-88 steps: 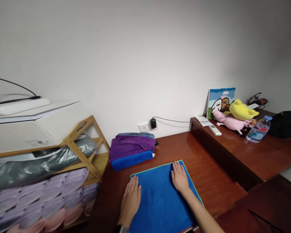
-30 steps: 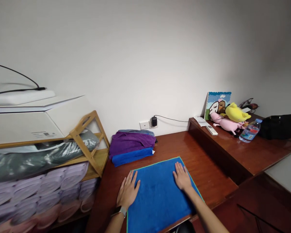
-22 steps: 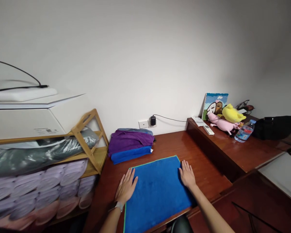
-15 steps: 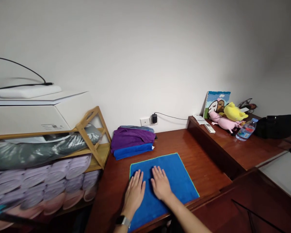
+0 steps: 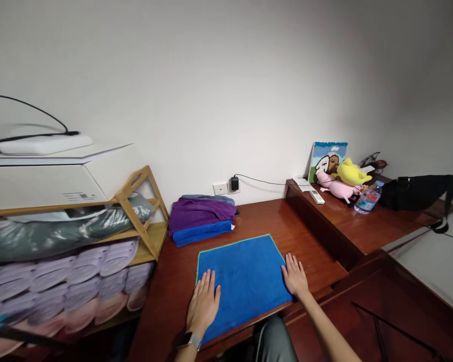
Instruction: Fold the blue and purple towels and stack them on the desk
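Observation:
A blue towel [image 5: 245, 281] with a light green edge lies spread flat on the reddish-brown wooden table [image 5: 260, 215]. My left hand [image 5: 204, 303] rests palm down on its left side, fingers stretched forward, a watch on the wrist. On the towel's right edge lies my right hand [image 5: 295, 276], palm down with its fingers extended. Neither hand grips anything. Behind the towel, near the wall, sits a stack of folded cloths, a purple cloth [image 5: 200, 213] above a blue folded cloth [image 5: 202, 233].
To the left stands a wooden rack [image 5: 151, 236] with lilac and pink slippers [image 5: 83, 266] and a white box [image 5: 53, 183]. On the raised surface at right are a water bottle [image 5: 369, 197], plush toys [image 5: 340, 188], a remote [image 5: 317, 196] and a black bag [image 5: 415, 193]. A plugged-in adapter [image 5: 234, 183] trails a cable.
My right hand has slid from the middle of the towel to its right edge. My left hand has shifted slightly left and nearer to me. The view has turned a little to the right.

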A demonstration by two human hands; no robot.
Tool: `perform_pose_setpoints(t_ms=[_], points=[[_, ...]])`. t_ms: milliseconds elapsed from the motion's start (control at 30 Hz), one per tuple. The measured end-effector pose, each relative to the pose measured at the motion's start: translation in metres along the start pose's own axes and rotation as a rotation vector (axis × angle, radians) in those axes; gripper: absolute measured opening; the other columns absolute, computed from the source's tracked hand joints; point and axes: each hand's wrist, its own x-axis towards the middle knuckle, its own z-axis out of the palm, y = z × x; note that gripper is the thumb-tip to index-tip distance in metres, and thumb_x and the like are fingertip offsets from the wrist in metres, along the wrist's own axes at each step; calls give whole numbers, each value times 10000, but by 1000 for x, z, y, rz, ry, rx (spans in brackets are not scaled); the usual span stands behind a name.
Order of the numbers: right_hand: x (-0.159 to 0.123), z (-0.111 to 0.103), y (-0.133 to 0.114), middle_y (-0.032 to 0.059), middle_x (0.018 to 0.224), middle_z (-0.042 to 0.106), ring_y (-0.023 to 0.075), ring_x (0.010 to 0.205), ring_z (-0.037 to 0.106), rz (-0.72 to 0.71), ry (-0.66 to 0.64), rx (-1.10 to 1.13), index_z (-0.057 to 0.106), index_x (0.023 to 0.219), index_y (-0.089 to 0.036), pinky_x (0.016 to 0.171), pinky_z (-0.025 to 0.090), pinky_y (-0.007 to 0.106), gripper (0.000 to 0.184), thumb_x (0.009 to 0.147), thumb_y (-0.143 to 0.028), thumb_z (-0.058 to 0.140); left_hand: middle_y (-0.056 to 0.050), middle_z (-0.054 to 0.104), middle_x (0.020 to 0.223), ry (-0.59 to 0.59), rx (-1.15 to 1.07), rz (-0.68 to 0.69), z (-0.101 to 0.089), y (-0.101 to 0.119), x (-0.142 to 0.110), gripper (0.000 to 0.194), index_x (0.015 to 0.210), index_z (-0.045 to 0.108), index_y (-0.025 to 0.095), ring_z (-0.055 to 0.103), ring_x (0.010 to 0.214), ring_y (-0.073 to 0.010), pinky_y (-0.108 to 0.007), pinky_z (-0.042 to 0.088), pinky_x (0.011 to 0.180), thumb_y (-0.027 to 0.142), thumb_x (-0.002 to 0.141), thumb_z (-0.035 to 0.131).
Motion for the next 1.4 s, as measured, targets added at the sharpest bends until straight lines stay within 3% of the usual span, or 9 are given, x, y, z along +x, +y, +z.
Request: perform_pose_setpoints(t_ms=[100,200,400,500,767,900,1067,1233,1400], points=[[-16,-5,-23,131,1733,242,285,1629,180,-32,104,26,317,1663,-81,1324,135,486,661,1097,-415,237,-171,451,1664,5,-20,9,-3,-2,2,672,1609,410,97,415,1554,-281,-503,359,1286,453,1056,272],[-44,3,-96,82,1741,239,256,1631,171,-298,193,146,312,1676,-147,1334,147,466,627,1111,-413,256,-158,456,1663,54,-14,50,-7,-3,-3,653,1611,410,109,414,1555,-277,-491,374,1280,436,1062,277],[-80,32,-214,73,1708,327,238,1607,263,-589,38,278,332,1664,-180,1318,244,476,611,1122,-458,283,-121,497,1639,17,26,146,-5,-4,-36,602,1580,484,158,423,1549,-281,-507,381,1279,340,1043,282],[-76,35,-189,59,1705,327,233,1605,270,-571,16,238,325,1666,-210,1321,235,484,609,1117,-476,312,-107,476,1655,-14,16,122,-3,-4,-45,608,1599,450,176,418,1552,-273,-502,382,1277,363,1043,293],[-41,4,0,55,1732,233,241,1621,208,-90,3,17,285,1679,-168,1325,166,490,646,1099,-448,223,-99,464,1667,7,-22,86,-14,4,-41,613,1608,430,170,415,1555,-273,-508,376,1281,396,1056,289],[-36,0,15,89,1727,250,278,1619,216,-30,27,-26,317,1669,-124,1318,172,513,683,1085,-469,234,-102,447,1674,-3,-16,77,-12,3,-44,618,1602,438,152,404,1560,-273,-506,376,1283,396,1054,290],[-31,12,-77,44,1737,230,258,1627,184,-255,137,130,319,1676,-176,1330,170,486,646,1090,-443,275,-104,487,1646,27,11,81,-1,0,-41,611,1599,455,201,452,1531,-297,-540,418,1255,395,1031,341],[-9,16,-196,40,1715,323,235,1615,236,-503,109,295,344,1668,-218,1325,212,470,610,1108,-454,294,-107,493,1646,89,32,87,5,2,15,601,1581,486,187,446,1536,-281,-516,407,1258,344,1024,323],[41,20,-237,86,1701,353,224,1607,262,-549,-8,248,349,1659,-168,1313,237,467,604,1116,-427,289,-173,537,1604,51,31,1,22,-13,78,625,1514,564,107,467,1520,-324,-562,366,1268,370,999,328]])
